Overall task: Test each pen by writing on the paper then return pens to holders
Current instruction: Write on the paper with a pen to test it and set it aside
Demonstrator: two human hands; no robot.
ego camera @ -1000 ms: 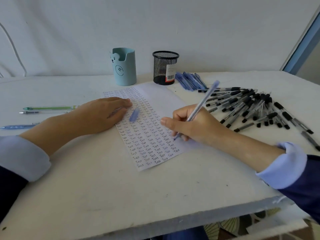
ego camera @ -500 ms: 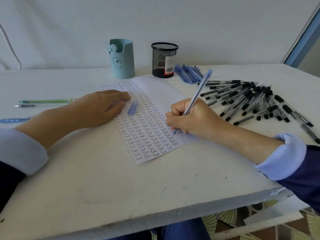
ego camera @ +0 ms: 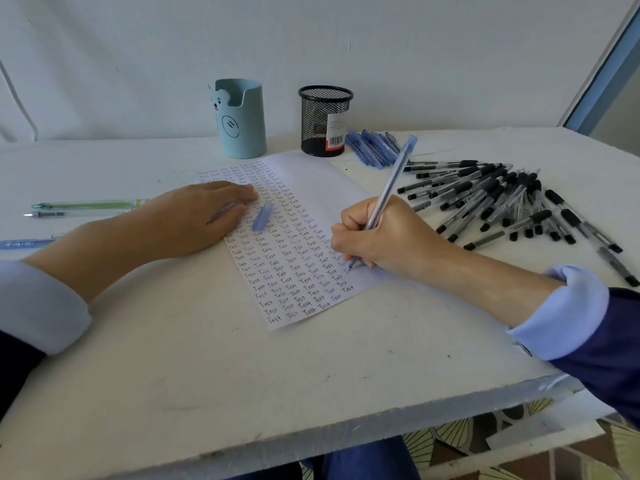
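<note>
The right hand (ego camera: 388, 237) gripped a translucent blue pen (ego camera: 393, 181), half hiding it; the left hand (ego camera: 194, 216) lay flat on white paper (ego camera: 313, 190), scuffed white table (ego camera: 207, 375) beneath.

Paper (ego camera: 311, 188) lies before two holders (ego camera: 240, 119); pen pile (ego camera: 502, 202) right.

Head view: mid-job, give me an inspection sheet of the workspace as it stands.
Surface: white table, scuffed, front edge rough.
Job's things: paper covered in rows of "Test"; held pen, tip on the paper; blue cap lying on the paper; bear holder and mesh holder at the back, no pens sticking out; black pens heaped at right; blue pens beside the mesh holder.
Clutter: green pen, clear pen, light-blue pen at far left.
Grips: left hand flat on the paper; right hand grips the held pen.
Cables: curved line on the wall; cannot tell if cable.
Surroundings: white wall, blue frame upper right, patterned floor below.
</note>
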